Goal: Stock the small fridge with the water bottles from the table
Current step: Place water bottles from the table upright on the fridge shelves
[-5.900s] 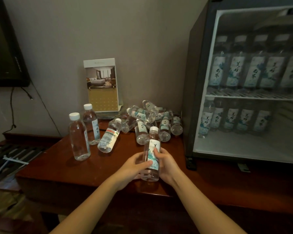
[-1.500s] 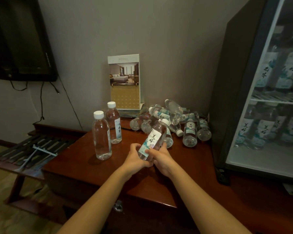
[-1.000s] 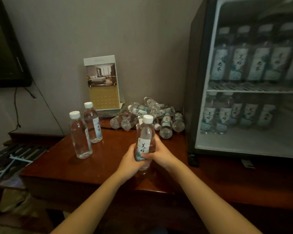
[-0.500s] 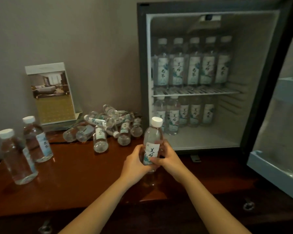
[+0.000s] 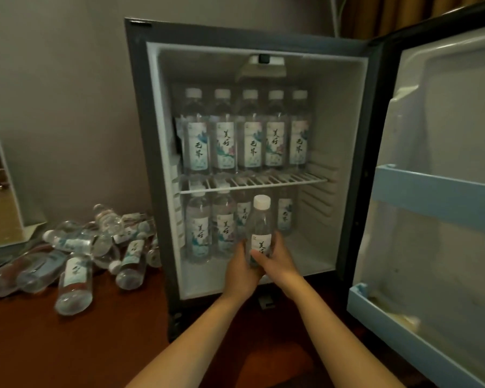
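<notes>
At the lower centre of the frame, both hands wrap around a clear plastic water bottle with a white cap (image 5: pixel 261 228), held upright at the mouth of the lower compartment of the small dark-framed fridge (image 5: pixel 143 135). The left hand (image 5: pixel 240 268) curls around its base from the left, and the right hand (image 5: pixel 277 264) grasps it from the right, thumb across the label. Five matching bottles (image 5: pixel 249 135) stand on the white wire shelf (image 5: pixel 263 182), and more stand below. At lower left, a heap of bottles (image 5: pixel 95 247) lies on the reddish-brown wooden table (image 5: pixel 67 345). The fridge's white-lined door (image 5: pixel 445 191) hangs open on the right.
</notes>
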### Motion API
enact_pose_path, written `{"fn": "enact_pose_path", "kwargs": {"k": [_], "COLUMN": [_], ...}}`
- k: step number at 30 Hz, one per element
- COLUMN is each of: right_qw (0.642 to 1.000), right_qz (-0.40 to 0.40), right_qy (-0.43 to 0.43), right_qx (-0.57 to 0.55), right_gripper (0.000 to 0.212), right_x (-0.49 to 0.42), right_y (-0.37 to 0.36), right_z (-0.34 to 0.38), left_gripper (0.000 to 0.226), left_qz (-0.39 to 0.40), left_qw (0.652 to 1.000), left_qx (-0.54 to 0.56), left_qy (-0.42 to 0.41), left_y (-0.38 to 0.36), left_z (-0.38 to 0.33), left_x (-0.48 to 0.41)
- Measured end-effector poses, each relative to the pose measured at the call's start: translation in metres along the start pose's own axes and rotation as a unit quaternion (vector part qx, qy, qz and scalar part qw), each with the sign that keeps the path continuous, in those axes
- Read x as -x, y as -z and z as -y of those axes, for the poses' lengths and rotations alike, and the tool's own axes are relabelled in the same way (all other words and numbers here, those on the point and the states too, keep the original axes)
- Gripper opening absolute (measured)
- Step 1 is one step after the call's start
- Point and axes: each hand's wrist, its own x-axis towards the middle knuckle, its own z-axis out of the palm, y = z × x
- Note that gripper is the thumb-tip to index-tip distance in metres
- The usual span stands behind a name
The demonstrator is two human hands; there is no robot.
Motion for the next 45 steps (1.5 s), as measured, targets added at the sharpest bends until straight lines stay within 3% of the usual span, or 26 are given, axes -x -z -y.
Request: {"fn": "enact_pose_path", "kwargs": {"k": [9, 17, 31, 33, 38, 42, 45], "right_qw": [1.000, 1.000, 0.999, 0.999, 0.985, 0.997, 0.998], "right_qz": [-0.003, 0.014, 0.013, -0.012, -0.165, -0.064, 0.011], "right_qy": [0.018, 0.014, 0.043, 0.039, -0.022, -0.039, -0.053], "right_qx": [0.001, -0.010, 0.013, 0.009, 0.048, 0.020, -0.015], "right_gripper": [0.062, 0.067, 0.059, 0.054, 0.022, 0.021, 0.026], "right_x": [-0.053, -0.089, -0.084, -0.073, -0.033, -0.006, 0.019], "right_y": [-0.001, -0.012, -0.015, -0.020, -0.041, -0.064, -0.084], "right_z": [-0.013, -0.015, -0.026, -0.028, -0.020, 0.004, 0.032], "left_gripper": [0.044, 0.060, 0.060, 0.057, 0.037, 0.022, 0.026], "left_qz": [-0.104, -0.045, -0.038, -0.037, -0.054, -0.078, -0.126], "left_qw": [0.994, 0.995, 0.994, 0.994, 0.993, 0.990, 0.983], "left_qx": [-0.046, -0.083, -0.106, -0.106, -0.105, -0.121, -0.132], "left_qy": [0.006, -0.008, -0.002, -0.005, -0.017, -0.008, -0.023], "left_y": [-0.017, -0.004, 0.003, 0.010, 0.038, 0.073, 0.109], "left_z": [0.020, 0.029, 0.028, 0.025, 0.017, 0.016, 0.022], "left_x": [-0.024, -0.039, -0.034, -0.026, -0.001, 0.025, 0.050]}}
